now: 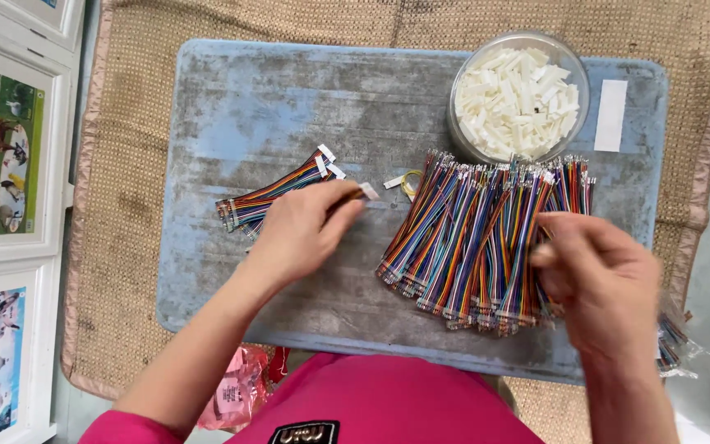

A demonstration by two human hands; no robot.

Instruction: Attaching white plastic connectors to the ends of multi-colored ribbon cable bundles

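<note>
Between the two hands sits a big fanned pile of rainbow ribbon cables (478, 247) on the worn blue board (248, 107). Left hand (297, 234) pinches one cable with a white connector (369, 191) at its fingertips, smaller finished bundle (277, 193) just beyond it. Right hand (606, 275) is curled over the pile's edge, can't tell what it's gripping. Bowl of white connector housings (518, 97) sits past the pile.

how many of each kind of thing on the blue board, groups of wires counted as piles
Rainbow wire piles: 2, the small pile by the left hand and the big pile by the right hand
Clear bowl of white connectors: 1
White label: 1
Total: 4
</note>
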